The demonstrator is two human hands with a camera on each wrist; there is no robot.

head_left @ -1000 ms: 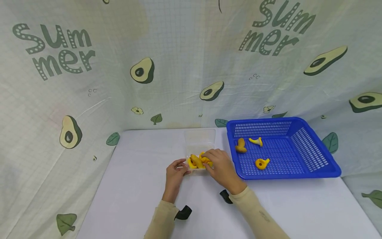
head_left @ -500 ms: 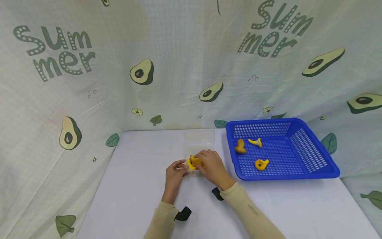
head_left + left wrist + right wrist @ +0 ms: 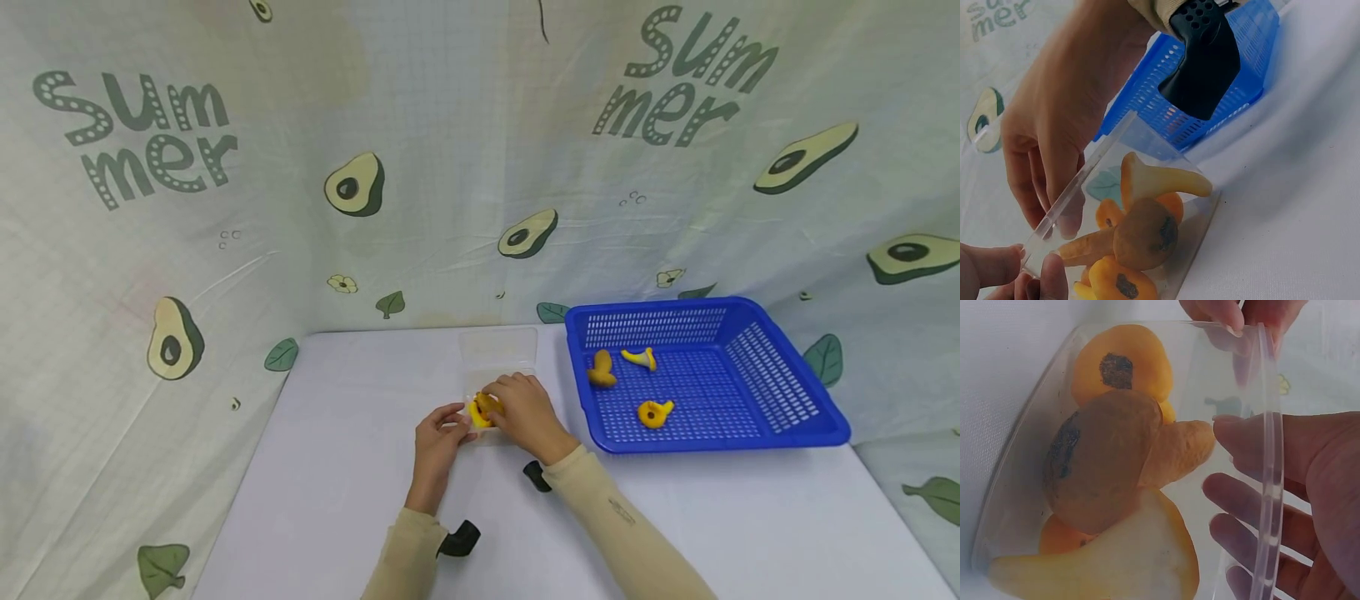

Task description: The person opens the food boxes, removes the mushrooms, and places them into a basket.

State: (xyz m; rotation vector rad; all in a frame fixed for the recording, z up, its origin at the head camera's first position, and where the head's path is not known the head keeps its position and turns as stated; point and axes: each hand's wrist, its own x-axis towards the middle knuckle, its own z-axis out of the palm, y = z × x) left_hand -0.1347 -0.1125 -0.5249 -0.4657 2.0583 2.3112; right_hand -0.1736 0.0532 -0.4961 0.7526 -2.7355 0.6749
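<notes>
In the head view, a clear plastic box (image 3: pixel 501 437) stands on the table with its clear lid (image 3: pixel 498 346) folded back. My left hand (image 3: pixel 437 450) pinches the box at its left front corner. My right hand (image 3: pixel 528 414) reaches into it, thumb and fingers at the brown mushroom (image 3: pixel 490 403). In the right wrist view, through the clear wall, the thumb (image 3: pixel 1232 432) meets the end of this mushroom's stem. Around it lie an orange mushroom (image 3: pixel 1119 281), a pale-stemmed yellow mushroom (image 3: pixel 1163 180) and other orange pieces. The right fingers hide part of the contents in the head view.
A blue mesh basket (image 3: pixel 720 446) stands right of the box. Inside it are a brown mushroom (image 3: pixel 602 369), a yellow mushroom with a pale stem (image 3: pixel 640 358) and a yellow-orange one (image 3: pixel 655 414). Black mounts (image 3: pixel 459 539) sit at both wrists. A patterned cloth (image 3: pixel 420 167) hangs behind.
My right hand has moved left within the box, from the pieces on its right side to the brown mushroom. The left hand has kept its hold on the corner.
</notes>
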